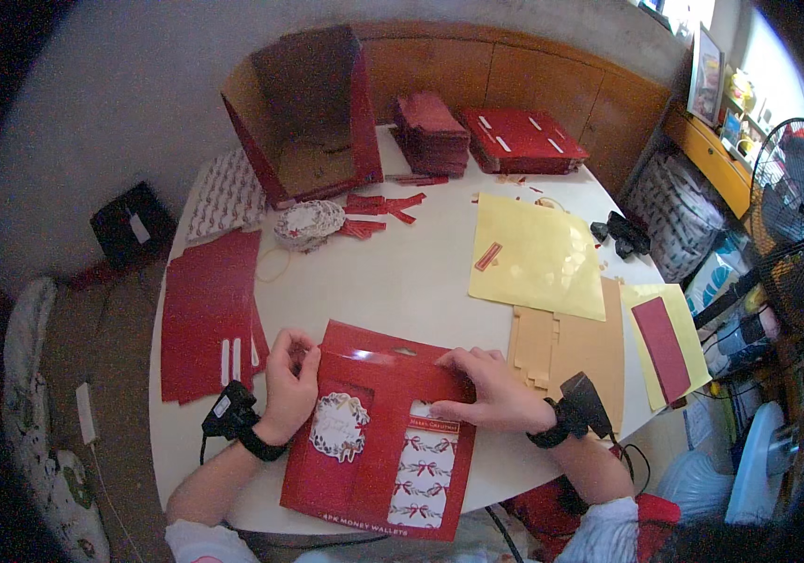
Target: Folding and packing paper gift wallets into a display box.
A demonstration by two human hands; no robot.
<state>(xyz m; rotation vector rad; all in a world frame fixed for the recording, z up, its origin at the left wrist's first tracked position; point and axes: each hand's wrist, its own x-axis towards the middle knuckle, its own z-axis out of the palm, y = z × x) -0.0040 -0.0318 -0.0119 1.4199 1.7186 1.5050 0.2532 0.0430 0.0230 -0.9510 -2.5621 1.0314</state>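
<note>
A red cardboard pack of money wallets lies tilted at the table's near edge, its hanging slot at the top. Its left part shows a white wreath-shaped card tag, its right part a wreath-and-bow patterned panel with a small red label. My left hand grips the pack's upper left edge between thumb and fingers. At the upper right, my right hand rests on the pack with thumb and fingers spread around its edge; whether it grips is hard to tell. Both wrists wear black straps with small devices.
Red card sheets lie left, below patterned sheets. Behind are an open cardboard box, wreath tags, red strips and red stacks. Yellow backing sheets, tan card pieces and black clips or scraps lie right.
</note>
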